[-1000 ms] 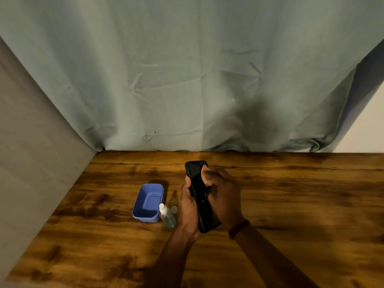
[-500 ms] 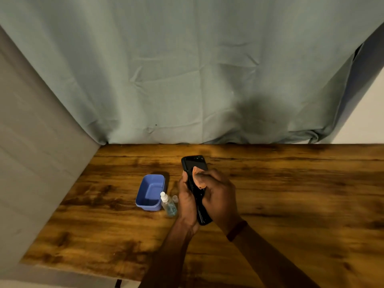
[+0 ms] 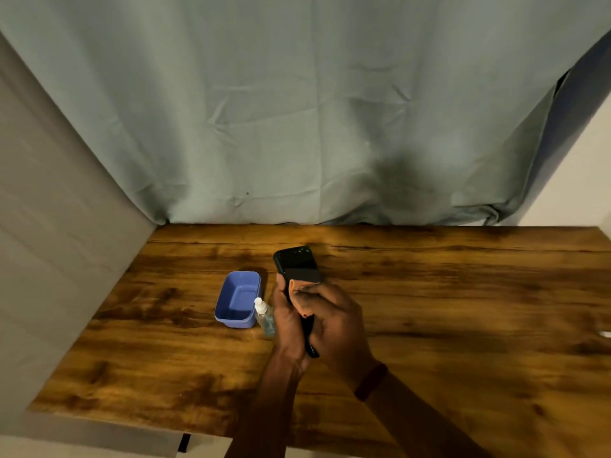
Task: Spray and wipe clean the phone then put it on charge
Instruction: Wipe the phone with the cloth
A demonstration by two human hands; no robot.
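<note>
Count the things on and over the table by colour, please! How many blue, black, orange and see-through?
Blue: 1, the blue rectangular plastic tub.
Black: 1, the black flat phone.
Orange: 1, the small orange wiping cloth.
See-through: 1, the clear plastic spray bottle.
Total: 4.

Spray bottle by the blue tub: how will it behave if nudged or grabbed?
Likely tippy: the spray bottle stands upright, tall and narrow. Probably light: it is small and clear, with pale liquid inside. If knocked over, its seemingly round body may roll, though the blue tub close beside it might stop it.
</note>
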